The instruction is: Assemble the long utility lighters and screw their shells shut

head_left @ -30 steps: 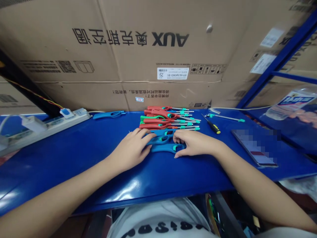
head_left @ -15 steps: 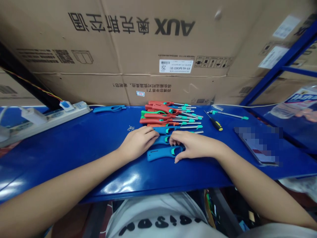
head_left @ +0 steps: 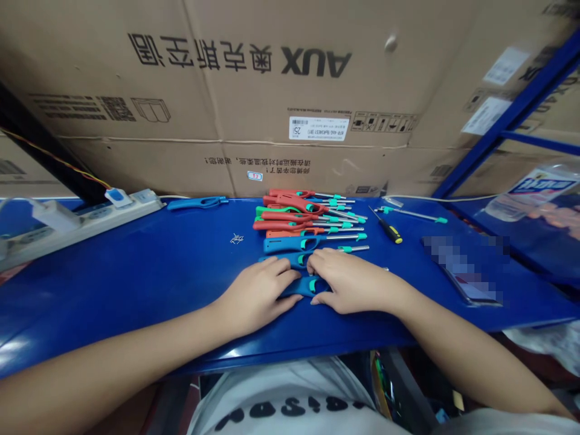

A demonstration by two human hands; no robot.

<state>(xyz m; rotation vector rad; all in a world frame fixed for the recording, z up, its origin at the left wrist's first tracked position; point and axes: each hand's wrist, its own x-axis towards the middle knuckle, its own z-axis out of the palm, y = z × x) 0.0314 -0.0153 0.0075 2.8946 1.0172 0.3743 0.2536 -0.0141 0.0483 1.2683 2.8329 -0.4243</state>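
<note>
On the blue tabletop, my left hand [head_left: 260, 296] closes around the handle end of the nearest blue long-necked lighter [head_left: 296, 287]. My right hand [head_left: 356, 283] grips the same lighter near its turquoise trigger and covers its front end. Just behind lies a second blue lighter [head_left: 296, 260], partly hidden by my fingers. A third blue lighter [head_left: 286, 244] rests farther back, its metal neck pointing right. Beyond it, red lighters [head_left: 283, 225], an orange lighter [head_left: 276, 233] and a green lighter [head_left: 261, 211] lie in a loose stack.
A screwdriver [head_left: 390, 229], a loose metal lighter tube [head_left: 414, 214] and a phone [head_left: 460, 272] lie to the right. At left are a power strip [head_left: 131, 208] and a blue lighter body [head_left: 194, 203]. A large cardboard box [head_left: 254, 121] stands behind.
My left hand has moved from the second blue lighter toward me, onto the handle of the nearest one. My right hand stays at its front end. The camera view has shifted slightly.
</note>
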